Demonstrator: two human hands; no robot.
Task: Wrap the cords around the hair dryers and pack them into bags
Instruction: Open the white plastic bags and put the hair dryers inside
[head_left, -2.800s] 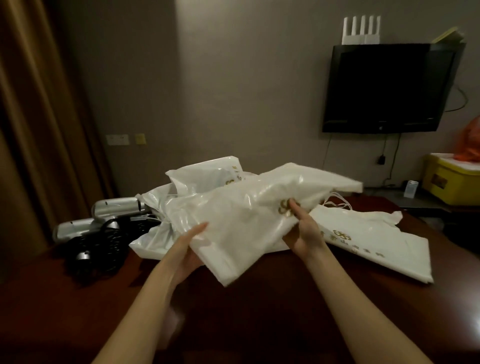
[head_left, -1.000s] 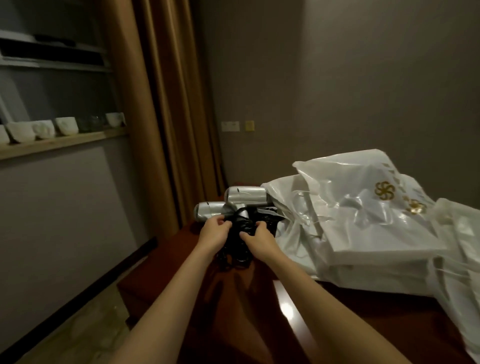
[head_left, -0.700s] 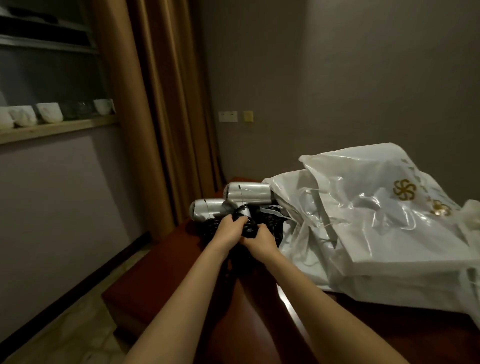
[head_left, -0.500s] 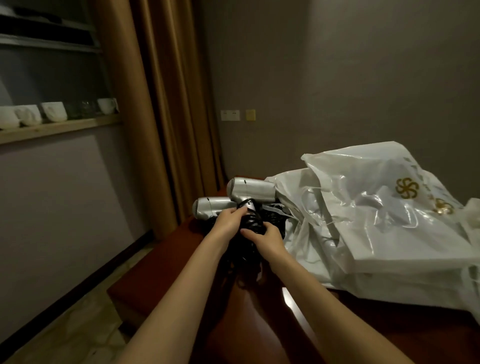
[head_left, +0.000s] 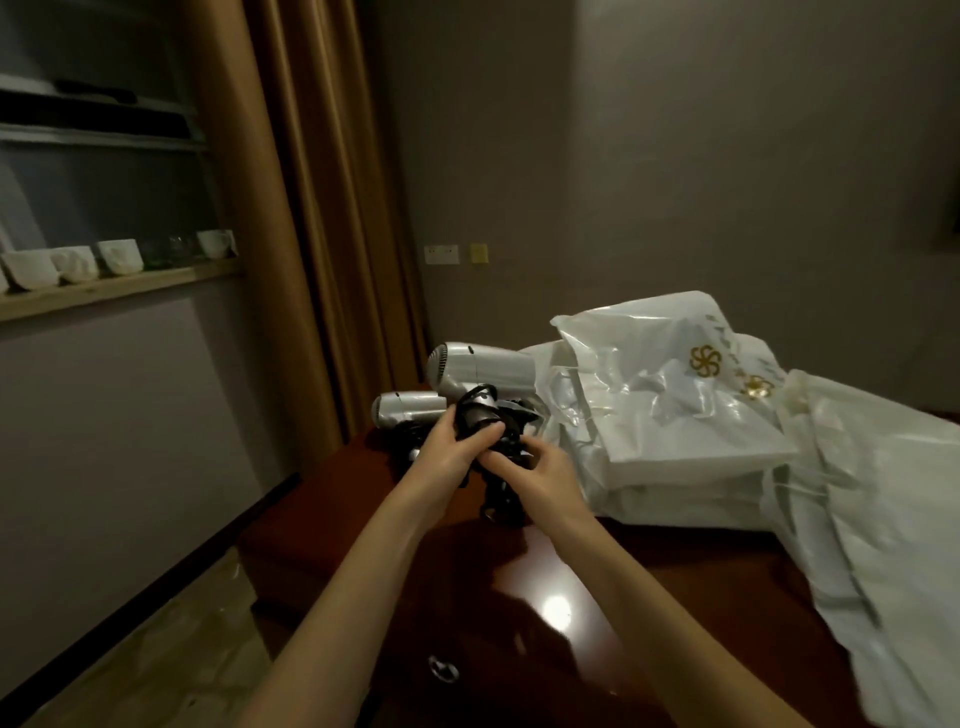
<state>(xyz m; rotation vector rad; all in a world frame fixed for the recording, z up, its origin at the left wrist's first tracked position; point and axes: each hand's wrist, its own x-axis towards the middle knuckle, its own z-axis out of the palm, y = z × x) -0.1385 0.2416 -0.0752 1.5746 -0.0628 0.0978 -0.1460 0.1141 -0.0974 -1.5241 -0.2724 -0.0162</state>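
I have my left hand (head_left: 451, 451) wrapped around the handle of the upper dryer (head_left: 480, 369), fingers clamped on it where the black cord (head_left: 501, 486) is bunched. My right hand (head_left: 543, 470) sits just beside it, fingers pinching the cord, which hangs in loops down to the counter (head_left: 519, 613). A second dryer (head_left: 408, 408) lies behind and to the left, near the curtain (head_left: 311, 208). The white bags (head_left: 675, 415) are heaped on the counter just right of the dryers.
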